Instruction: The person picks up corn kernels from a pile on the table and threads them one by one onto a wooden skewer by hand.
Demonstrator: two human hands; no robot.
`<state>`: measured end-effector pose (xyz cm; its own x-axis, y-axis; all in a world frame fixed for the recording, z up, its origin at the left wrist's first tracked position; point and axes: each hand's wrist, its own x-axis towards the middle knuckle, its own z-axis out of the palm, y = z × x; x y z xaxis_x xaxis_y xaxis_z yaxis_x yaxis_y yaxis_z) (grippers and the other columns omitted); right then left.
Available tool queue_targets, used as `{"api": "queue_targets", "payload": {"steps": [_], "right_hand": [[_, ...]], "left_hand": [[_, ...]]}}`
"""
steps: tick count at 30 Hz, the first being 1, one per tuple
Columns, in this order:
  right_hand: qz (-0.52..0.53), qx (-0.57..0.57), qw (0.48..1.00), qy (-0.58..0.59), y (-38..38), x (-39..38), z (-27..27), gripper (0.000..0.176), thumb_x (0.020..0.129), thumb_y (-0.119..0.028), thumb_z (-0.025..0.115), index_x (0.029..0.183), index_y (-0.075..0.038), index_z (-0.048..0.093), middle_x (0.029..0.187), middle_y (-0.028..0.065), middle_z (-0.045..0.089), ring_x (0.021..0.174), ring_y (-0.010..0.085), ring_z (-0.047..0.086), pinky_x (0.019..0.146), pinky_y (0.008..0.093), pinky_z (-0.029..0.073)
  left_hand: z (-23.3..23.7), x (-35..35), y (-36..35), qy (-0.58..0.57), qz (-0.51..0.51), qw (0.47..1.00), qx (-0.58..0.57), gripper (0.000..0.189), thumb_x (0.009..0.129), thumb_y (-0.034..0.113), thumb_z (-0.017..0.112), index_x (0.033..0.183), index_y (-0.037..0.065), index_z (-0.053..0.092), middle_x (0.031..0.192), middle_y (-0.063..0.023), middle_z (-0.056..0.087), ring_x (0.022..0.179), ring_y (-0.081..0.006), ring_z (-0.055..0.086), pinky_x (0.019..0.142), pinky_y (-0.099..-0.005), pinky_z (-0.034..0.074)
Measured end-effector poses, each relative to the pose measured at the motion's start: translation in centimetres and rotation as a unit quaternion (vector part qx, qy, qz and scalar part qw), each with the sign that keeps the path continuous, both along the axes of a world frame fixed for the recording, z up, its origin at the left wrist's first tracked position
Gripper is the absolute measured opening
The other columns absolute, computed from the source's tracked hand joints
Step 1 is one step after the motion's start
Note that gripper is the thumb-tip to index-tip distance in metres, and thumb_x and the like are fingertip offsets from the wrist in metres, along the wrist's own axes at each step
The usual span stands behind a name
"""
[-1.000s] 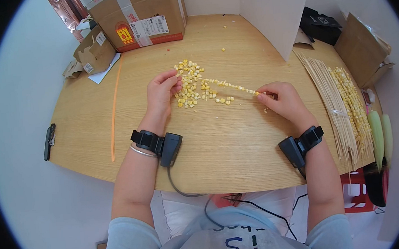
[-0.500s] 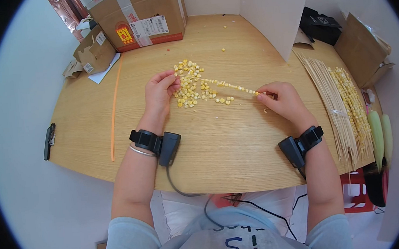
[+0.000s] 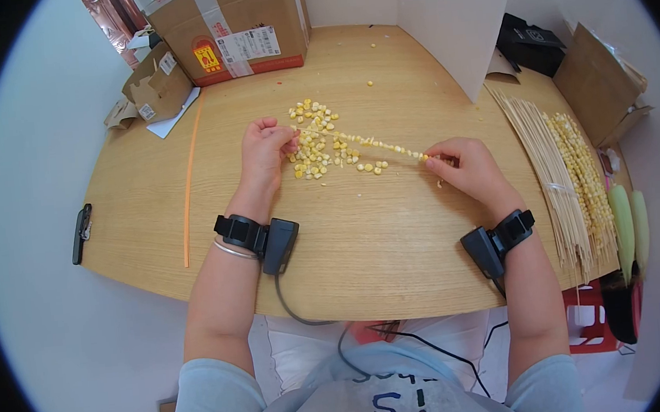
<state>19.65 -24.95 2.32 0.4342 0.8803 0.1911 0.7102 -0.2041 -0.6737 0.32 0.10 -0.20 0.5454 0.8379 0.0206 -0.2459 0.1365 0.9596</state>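
The right hand (image 3: 472, 166) pinched one end of a corn-strung skewer (image 3: 371, 142) over loose kernels (image 3: 312, 159) — the left hand (image 3: 265, 153) at the other, its hold unclear — as forceful threading risked splitting corn.

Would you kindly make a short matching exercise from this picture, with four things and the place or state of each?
1. Bare sticks
2. Loose kernels
3. Kernel skewer
4. Orange strip

A. Stretching from the left hand to the right hand
B. Well to the left of the left hand
C. Bundled, right of the right hand
D. Scattered near the left hand

Pairs: 1-C, 2-D, 3-A, 4-B
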Motion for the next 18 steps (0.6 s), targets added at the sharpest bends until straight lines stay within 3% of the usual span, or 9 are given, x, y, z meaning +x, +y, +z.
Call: {"api": "queue_targets", "payload": {"steps": [10,18], "right_hand": [[0.004,0.024,0.999,-0.037,0.05,0.14,0.0,0.018,0.076,-0.017,0.064,0.087,-0.003,0.066,0.078,0.0121,0.063,0.073,0.0239,0.058,0.065,0.0321,0.045],[0.006,0.006,1.0,-0.021,0.0,0.18,0.01,0.019,0.077,-0.018,0.064,0.088,-0.003,0.066,0.079,0.0122,0.063,0.073,0.0233,0.058,0.066,0.0321,0.046]], "left_hand": [[0.6,-0.19,-0.13,0.058,-0.029,0.996,0.063,0.031,0.075,-0.004,0.058,0.098,0.003,0.039,0.07,-0.0058,0.054,0.062,-0.0146,0.055,0.058,-0.0241,0.046],[0.27,-0.28,0.13,0.021,-0.064,0.996,0.065,0.031,0.075,-0.003,0.058,0.098,0.003,0.038,0.069,-0.0045,0.052,0.062,-0.0148,0.056,0.06,-0.0253,0.047]]}}
